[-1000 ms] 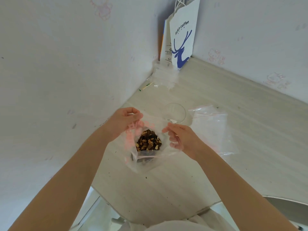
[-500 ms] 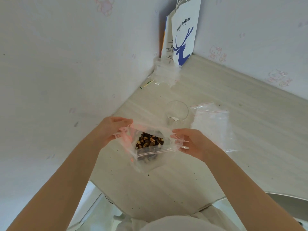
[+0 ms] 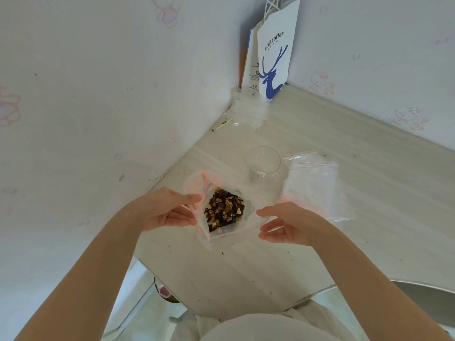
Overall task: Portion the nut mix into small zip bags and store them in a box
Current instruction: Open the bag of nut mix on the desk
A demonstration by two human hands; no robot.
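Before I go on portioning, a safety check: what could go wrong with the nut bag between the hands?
1. The mouth of the nut bag looks unsealed, and the left hand and right hand meet only its side edges with fairly straight fingers; it could slip or tip, spilling nut mix onto the table.
2. The glass stands close behind the bag; a forward reach might knock it over.

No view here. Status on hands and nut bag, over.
Left hand and right hand flank zip bag, fingers straight, grip unclear. Bag mouth looks open, nut mix inside. Glass just behind, nothing blocking.
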